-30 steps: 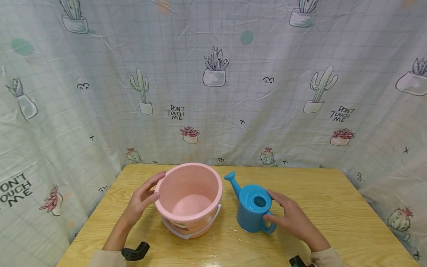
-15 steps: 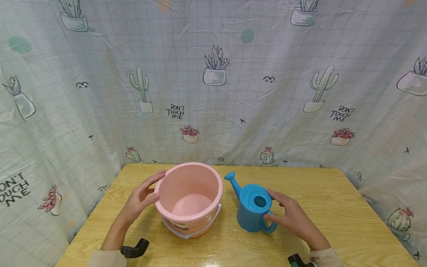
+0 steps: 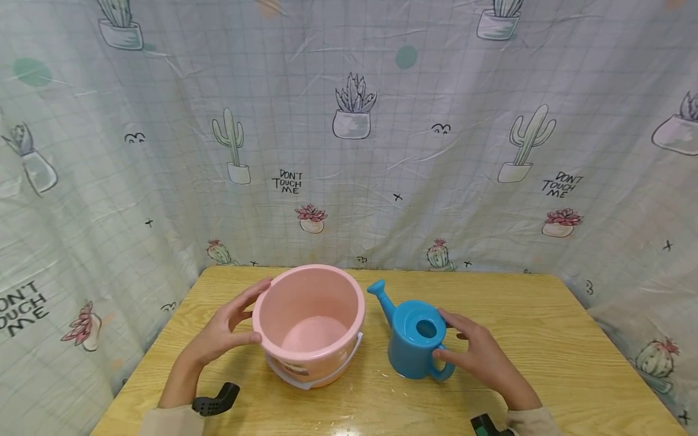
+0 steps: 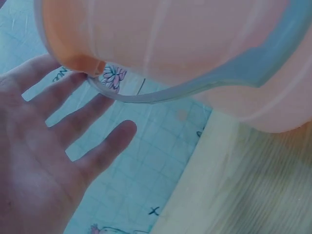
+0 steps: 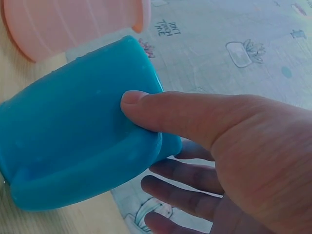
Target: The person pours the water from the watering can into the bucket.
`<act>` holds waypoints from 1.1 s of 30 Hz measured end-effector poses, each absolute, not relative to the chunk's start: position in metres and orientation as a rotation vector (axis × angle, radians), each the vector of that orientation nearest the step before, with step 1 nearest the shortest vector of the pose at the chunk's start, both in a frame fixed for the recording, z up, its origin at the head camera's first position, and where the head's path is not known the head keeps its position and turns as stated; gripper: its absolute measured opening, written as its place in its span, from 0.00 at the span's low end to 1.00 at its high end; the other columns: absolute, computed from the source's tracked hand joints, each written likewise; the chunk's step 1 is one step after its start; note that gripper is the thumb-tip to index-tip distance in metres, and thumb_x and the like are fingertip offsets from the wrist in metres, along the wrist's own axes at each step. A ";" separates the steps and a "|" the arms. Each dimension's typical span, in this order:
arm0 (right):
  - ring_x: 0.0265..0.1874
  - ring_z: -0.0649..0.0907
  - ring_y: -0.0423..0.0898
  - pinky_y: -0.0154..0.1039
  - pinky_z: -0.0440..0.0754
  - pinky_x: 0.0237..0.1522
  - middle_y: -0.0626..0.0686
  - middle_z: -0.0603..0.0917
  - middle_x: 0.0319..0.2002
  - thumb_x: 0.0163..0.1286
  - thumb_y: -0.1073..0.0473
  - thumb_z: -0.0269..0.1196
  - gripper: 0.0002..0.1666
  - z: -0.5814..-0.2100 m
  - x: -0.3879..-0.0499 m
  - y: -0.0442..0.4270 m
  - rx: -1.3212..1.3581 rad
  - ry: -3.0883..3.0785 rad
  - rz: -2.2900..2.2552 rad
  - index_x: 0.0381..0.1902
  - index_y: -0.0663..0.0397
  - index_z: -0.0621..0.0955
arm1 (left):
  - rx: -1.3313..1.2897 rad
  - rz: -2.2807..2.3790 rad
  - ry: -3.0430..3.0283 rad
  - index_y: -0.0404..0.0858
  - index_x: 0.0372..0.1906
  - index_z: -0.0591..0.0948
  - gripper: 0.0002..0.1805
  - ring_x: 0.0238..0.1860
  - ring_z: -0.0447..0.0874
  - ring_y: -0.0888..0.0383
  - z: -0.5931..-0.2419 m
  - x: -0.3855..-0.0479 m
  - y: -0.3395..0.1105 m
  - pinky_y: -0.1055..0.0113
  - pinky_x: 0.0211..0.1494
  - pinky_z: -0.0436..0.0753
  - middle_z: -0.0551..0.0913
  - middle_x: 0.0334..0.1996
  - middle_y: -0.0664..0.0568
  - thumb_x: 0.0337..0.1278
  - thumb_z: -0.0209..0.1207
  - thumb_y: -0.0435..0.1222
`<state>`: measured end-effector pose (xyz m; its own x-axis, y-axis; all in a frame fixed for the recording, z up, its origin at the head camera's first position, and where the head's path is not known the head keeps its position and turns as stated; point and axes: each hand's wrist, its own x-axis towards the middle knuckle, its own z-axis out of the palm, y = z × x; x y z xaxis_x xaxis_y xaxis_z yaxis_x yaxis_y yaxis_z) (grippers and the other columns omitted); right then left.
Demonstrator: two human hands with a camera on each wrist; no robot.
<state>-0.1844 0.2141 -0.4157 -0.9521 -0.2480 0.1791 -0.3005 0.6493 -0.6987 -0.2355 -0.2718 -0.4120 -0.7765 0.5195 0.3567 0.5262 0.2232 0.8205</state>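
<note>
A pink bucket [image 3: 309,297] stands upright on the wooden table, its pale carrying handle [image 3: 303,385] hanging down in front. Against its left side rests my left hand [image 3: 217,334], with spread, fairly straight fingers. In the left wrist view the fingertips lie at the bucket's rim and handle end, the thumb out to the side. To the right is a blue watering can [image 3: 406,357], spout toward the bucket. My right hand [image 3: 480,351] touches its upper right side. The right wrist view shows the thumb [image 5: 146,105] on the can's wall above the grip; the other fingers are loosely extended beyond it.
Water drops [image 3: 400,387] lie on the table [image 3: 512,303] in front of the watering can. A curtain [image 3: 414,194] printed with cacti hangs behind and along both sides of the table. A black device [image 3: 217,399] is on the left wrist.
My left thumb has shifted down along the bucket's side, spreading away from the fingers. The right hand, bucket and watering can keep their places.
</note>
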 end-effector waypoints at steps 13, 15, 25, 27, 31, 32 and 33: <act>0.58 0.77 0.64 0.59 0.81 0.50 0.65 0.76 0.63 0.57 0.50 0.72 0.46 -0.416 -0.182 0.214 0.458 -2.791 1.195 0.70 0.62 0.68 | -1.008 -1.554 -2.500 0.41 0.75 0.60 0.46 0.75 0.52 0.69 -0.406 -0.229 -0.273 0.68 0.62 0.76 0.55 0.77 0.48 0.49 0.68 0.26; 0.58 0.78 0.64 0.59 0.81 0.50 0.65 0.76 0.63 0.57 0.51 0.72 0.46 -0.416 -0.182 0.214 0.454 -2.786 1.191 0.69 0.61 0.68 | -1.000 -1.548 -2.506 0.41 0.75 0.60 0.46 0.75 0.52 0.70 -0.406 -0.229 -0.273 0.68 0.62 0.76 0.55 0.77 0.48 0.49 0.67 0.27; 0.57 0.77 0.64 0.60 0.81 0.50 0.66 0.75 0.63 0.58 0.52 0.72 0.46 -0.420 -0.181 0.216 0.462 -2.786 1.213 0.70 0.62 0.67 | -0.998 -1.564 -2.493 0.41 0.75 0.60 0.46 0.74 0.54 0.70 -0.411 -0.230 -0.272 0.69 0.62 0.76 0.55 0.77 0.50 0.49 0.67 0.26; 0.57 0.78 0.64 0.60 0.81 0.50 0.66 0.75 0.63 0.58 0.52 0.71 0.45 -0.420 -0.181 0.216 0.462 -2.787 1.213 0.70 0.62 0.67 | -1.000 -1.563 -2.489 0.41 0.75 0.60 0.46 0.74 0.54 0.69 -0.411 -0.231 -0.271 0.69 0.61 0.76 0.55 0.77 0.49 0.49 0.67 0.27; 0.57 0.78 0.64 0.59 0.81 0.50 0.65 0.75 0.63 0.60 0.52 0.70 0.45 -0.420 -0.182 0.216 0.482 -2.770 1.205 0.70 0.62 0.67 | -0.997 -1.568 -2.475 0.41 0.75 0.60 0.47 0.74 0.54 0.69 -0.411 -0.232 -0.270 0.71 0.61 0.76 0.55 0.77 0.49 0.49 0.68 0.26; 0.57 0.78 0.64 0.59 0.81 0.50 0.65 0.75 0.63 0.60 0.52 0.70 0.44 -0.420 -0.183 0.216 0.495 -2.766 1.205 0.70 0.61 0.66 | -0.997 -1.567 -2.471 0.41 0.75 0.60 0.47 0.74 0.55 0.68 -0.411 -0.232 -0.269 0.71 0.61 0.75 0.55 0.77 0.49 0.49 0.67 0.26; 0.57 0.78 0.64 0.58 0.81 0.50 0.65 0.75 0.63 0.61 0.52 0.69 0.44 -0.421 -0.183 0.216 0.507 -2.764 1.205 0.71 0.61 0.66 | -0.992 -1.570 -2.470 0.41 0.75 0.59 0.47 0.74 0.55 0.68 -0.412 -0.233 -0.269 0.72 0.62 0.75 0.55 0.77 0.49 0.49 0.67 0.26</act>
